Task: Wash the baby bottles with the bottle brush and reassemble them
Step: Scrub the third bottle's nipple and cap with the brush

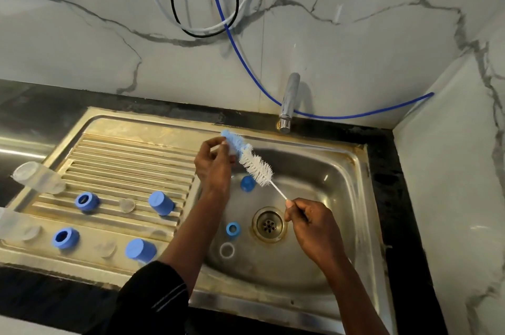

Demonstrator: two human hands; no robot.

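Steel sink (332, 198), black counter (389, 198), marble wall (82, 47), right fingers (291, 204) pinch brush (257, 165), left fingers (218, 143) pinch clear piece (233, 151)

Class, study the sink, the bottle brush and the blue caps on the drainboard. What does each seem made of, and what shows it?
Sink: likely stainless steel, dulled and stained; grey metallic sheen with reflections.
Bottle brush: white bristles, probably nylon, on a thin wire-like stem; blue foam-looking tip.
Blue caps: probably plastic; smooth, matte, uniform colour.

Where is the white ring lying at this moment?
In the head view, the white ring lies on the floor of the sink basin, on its left side, just nearer the person than the small blue ring and left of the drain.
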